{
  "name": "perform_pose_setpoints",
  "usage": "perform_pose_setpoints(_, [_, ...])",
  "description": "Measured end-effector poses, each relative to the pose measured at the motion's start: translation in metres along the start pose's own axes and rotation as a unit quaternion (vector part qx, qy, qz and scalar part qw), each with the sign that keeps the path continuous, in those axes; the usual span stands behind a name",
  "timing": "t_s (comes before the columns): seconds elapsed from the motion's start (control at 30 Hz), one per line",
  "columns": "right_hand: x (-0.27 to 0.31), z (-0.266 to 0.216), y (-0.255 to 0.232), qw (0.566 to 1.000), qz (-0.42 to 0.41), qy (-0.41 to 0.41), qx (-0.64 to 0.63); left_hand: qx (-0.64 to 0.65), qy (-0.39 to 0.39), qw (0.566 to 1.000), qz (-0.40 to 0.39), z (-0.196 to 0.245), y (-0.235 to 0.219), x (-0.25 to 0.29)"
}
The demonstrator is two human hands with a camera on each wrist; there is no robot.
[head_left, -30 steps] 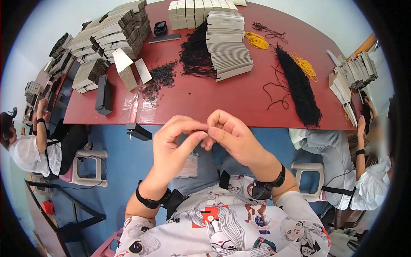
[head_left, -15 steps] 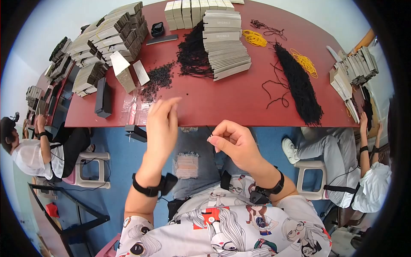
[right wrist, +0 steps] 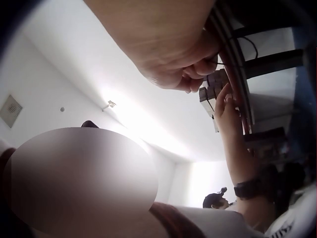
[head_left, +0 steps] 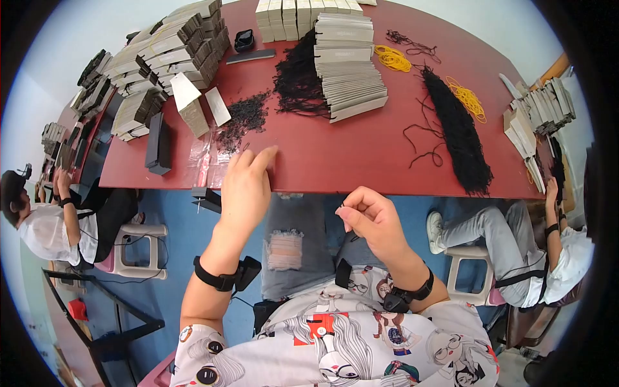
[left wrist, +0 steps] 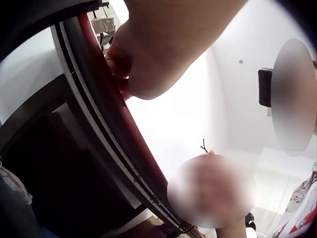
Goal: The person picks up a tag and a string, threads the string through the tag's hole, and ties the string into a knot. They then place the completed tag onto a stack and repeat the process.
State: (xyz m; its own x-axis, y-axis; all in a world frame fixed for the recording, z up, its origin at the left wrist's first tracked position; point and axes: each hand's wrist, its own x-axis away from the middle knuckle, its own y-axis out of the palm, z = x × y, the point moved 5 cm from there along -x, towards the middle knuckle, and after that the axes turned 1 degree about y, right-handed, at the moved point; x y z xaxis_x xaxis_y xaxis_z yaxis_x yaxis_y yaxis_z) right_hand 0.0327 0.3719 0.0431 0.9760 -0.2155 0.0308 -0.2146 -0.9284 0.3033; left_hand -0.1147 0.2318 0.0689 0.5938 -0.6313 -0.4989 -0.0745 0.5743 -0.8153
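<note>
In the head view my left hand (head_left: 247, 190) reaches over the table's near edge, fingers extended, just short of a scattered pile of small black pieces (head_left: 245, 116). Nothing shows in its grip. Lower and to the right, my right hand (head_left: 374, 219) is held in front of that edge, thumb and index finger pinching a thin dark cord. The cord (right wrist: 233, 64) trails from the right hand (right wrist: 183, 69) in the right wrist view. A small forked dark end (left wrist: 203, 146) sticks up above the blurred right hand in the left wrist view.
On the red table (head_left: 309, 151) lie stacked grey tags (head_left: 351, 77) with black cords (head_left: 298, 80), a black cord bundle (head_left: 458, 132), yellow bands (head_left: 392, 58) and a black box (head_left: 158, 145). More tag stacks (head_left: 184, 48) stand at left. Two other people sit at the sides.
My hands were together at the fingertips and have parted. The left moved forward and left to the black pieces; the right, still pinching, shifted right and slightly down.
</note>
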Motion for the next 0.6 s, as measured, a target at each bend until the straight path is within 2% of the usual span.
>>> perform_pose_setpoints(0.2, [-0.002, 0.003, 0.008, 1.000, -0.015, 0.013, -0.015, -0.065, -0.017, 0.997, 0.041, -0.021, 0.016, -0.030])
perform_pose_setpoints(0.43, [0.006, 0.006, 0.000, 0.999, 0.001, 0.031, -0.010, -0.095, -0.031, 0.994, 0.034, -0.029, 0.024, -0.047])
perform_pose_setpoints(0.57, [0.000, 0.003, -0.004, 0.999, 0.007, 0.017, -0.026, 0.149, 0.030, 0.988, 0.002, 0.011, -0.004, -0.014])
perform_pose_setpoints(0.6, [-0.001, 0.003, -0.004, 0.999, 0.012, 0.020, -0.029, 0.260, -0.022, 0.965, -0.041, 0.019, -0.002, 0.000])
